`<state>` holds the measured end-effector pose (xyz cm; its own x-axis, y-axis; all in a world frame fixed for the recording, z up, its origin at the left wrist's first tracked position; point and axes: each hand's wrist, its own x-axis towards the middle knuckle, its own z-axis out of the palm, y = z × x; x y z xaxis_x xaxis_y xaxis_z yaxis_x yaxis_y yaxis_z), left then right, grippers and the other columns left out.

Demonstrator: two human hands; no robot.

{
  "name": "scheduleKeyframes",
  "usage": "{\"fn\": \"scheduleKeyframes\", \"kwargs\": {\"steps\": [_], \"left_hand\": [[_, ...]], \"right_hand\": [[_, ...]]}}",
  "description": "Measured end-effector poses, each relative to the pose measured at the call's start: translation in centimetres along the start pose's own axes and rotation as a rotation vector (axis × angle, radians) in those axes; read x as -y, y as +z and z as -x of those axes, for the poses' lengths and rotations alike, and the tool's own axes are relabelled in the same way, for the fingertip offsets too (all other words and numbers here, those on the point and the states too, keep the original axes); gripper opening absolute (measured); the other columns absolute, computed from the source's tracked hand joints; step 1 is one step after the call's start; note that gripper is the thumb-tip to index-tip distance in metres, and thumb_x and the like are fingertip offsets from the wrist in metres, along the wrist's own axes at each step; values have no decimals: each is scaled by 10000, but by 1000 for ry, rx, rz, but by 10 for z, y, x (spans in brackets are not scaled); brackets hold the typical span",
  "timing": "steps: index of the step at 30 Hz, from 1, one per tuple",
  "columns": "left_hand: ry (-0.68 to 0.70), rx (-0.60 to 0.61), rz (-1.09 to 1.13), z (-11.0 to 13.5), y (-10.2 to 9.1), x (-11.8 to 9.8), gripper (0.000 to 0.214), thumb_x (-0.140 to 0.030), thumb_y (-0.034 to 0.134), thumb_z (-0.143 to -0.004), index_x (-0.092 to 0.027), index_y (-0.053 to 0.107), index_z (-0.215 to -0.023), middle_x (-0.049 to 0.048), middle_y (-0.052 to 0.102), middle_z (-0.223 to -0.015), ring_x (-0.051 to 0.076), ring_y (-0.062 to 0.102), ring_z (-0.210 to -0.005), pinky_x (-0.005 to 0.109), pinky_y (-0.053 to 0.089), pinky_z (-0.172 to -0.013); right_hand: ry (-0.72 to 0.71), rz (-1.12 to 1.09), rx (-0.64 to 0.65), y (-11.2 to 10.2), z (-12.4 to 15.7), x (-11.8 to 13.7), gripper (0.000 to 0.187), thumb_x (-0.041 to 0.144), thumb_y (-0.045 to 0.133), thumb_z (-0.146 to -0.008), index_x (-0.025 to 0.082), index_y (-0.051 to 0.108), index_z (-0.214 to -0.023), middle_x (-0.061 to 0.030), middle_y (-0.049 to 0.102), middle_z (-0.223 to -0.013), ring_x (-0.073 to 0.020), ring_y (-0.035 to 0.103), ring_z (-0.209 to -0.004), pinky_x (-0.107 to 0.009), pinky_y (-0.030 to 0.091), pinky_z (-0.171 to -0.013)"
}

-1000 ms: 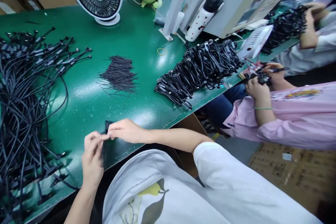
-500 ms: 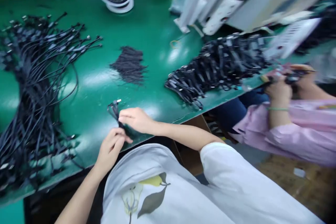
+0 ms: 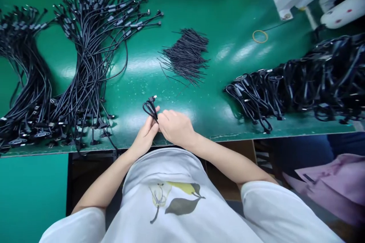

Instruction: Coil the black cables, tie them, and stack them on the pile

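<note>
A short black cable [image 3: 149, 108], folded into loops, stands up between my hands at the table's near edge. Its metal plug points up and away from me. My left hand [image 3: 146, 134] is closed around the cable from the left. From the right, my right hand [image 3: 176, 127] has its fingers curled against the same bundle, pinching at its middle; what lies under those fingers is hidden. Beyond my hands lies a pile of thin black ties [image 3: 186, 56].
Long black cables [image 3: 88, 53] with plugs lie in heaps on the left of the green table [image 3: 137, 79]. A row of bundled cables [image 3: 299, 83] lies at right. There are a yellow ring [image 3: 260, 37], a white power strip [image 3: 345, 10] and a person's pink clothing [image 3: 336, 182].
My view has swung left and levelled, so the things on the table appear further right. The cable stays between my hands, which have drawn closer together around it.
</note>
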<state>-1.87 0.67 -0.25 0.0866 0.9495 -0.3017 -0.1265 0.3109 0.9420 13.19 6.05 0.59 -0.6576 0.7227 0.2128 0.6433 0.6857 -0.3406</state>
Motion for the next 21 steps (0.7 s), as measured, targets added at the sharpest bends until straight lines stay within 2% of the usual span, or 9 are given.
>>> {"fn": "scheduleKeyframes", "kwargs": {"steps": [2, 5, 8, 10, 14, 15, 16, 18, 21], "left_hand": [[6, 28, 20, -3, 0, 2, 574, -390, 597, -894, -237, 429, -1421, 85, 555, -1337, 209, 521, -1241, 323, 375, -1077], [-1, 116, -21, -6, 0, 2, 704, -318, 610, -881, -266, 293, -1507, 92, 504, -1422, 209, 488, -1314, 380, 313, -1147], [-38, 205, -184, -3, -4, -2, 638, -297, 538, -915, -272, 311, -1510, 95, 559, -1373, 199, 550, -1247, 403, 327, -1142], [-33, 197, -389, 1, -14, -5, 540, -316, 519, -926, -258, 432, -1456, 96, 629, -1279, 211, 589, -1182, 405, 348, -1123], [25, 128, -586, -3, -44, -3, 449, -381, 532, -922, -257, 564, -1352, 88, 669, -1218, 240, 599, -1157, 410, 386, -1088], [29, 119, -606, -4, -48, -2, 435, -390, 518, -930, -253, 572, -1340, 86, 679, -1195, 240, 607, -1144, 412, 400, -1074], [36, 119, -628, -2, -50, -3, 421, -392, 501, -939, -247, 579, -1327, 83, 687, -1173, 237, 615, -1129, 411, 415, -1061], [67, 139, -669, 5, -47, -6, 389, -375, 469, -959, -234, 596, -1298, 82, 698, -1140, 226, 629, -1098, 401, 445, -1031], [173, 110, -717, 14, -45, -19, 357, -317, 425, -981, -214, 609, -1269, 84, 713, -1099, 206, 652, -1034, 374, 489, -974]], "right_hand": [[6, 17, 23, 4, 0, 6, 320, 313, 345, -980, 130, 603, -1019, -101, 638, -819, -215, 556, -768, -321, 368, -627], [101, -31, 97, 12, 3, 13, 398, 272, 317, -998, 68, 474, -1302, -148, 668, -981, -223, 610, -834, -313, 437, -648], [185, -76, 208, 10, 10, 1, 335, 208, 297, -1002, 110, 538, -1212, -137, 671, -988, -209, 638, -821, -300, 463, -670], [286, -42, 148, -3, 20, -26, 332, 256, 296, -1016, 138, 585, -1128, -129, 664, -972, -208, 640, -839, -299, 470, -718], [650, 286, -266, -56, 62, -104, 403, 273, 260, -1016, 121, 575, -1216, -175, 634, -1088, -246, 599, -975, -356, 450, -850], [728, 383, -324, -70, 75, -121, 404, 271, 281, -1006, 116, 568, -1243, -193, 620, -1138, -268, 581, -1008, -384, 438, -861], [793, 465, -341, -80, 87, -135, 401, 280, 315, -991, 116, 571, -1254, -208, 609, -1169, -292, 566, -1020, -408, 427, -845], [872, 571, -287, -91, 102, -155, 398, 323, 382, -960, 128, 603, -1227, -235, 611, -1160, -324, 561, -974, -430, 397, -755], [804, 522, -244, -86, 102, -167, 388, 428, 423, -924, 182, 682, -1075, -250, 641, -953, -311, 575, -782, -424, 304, -600]]}}
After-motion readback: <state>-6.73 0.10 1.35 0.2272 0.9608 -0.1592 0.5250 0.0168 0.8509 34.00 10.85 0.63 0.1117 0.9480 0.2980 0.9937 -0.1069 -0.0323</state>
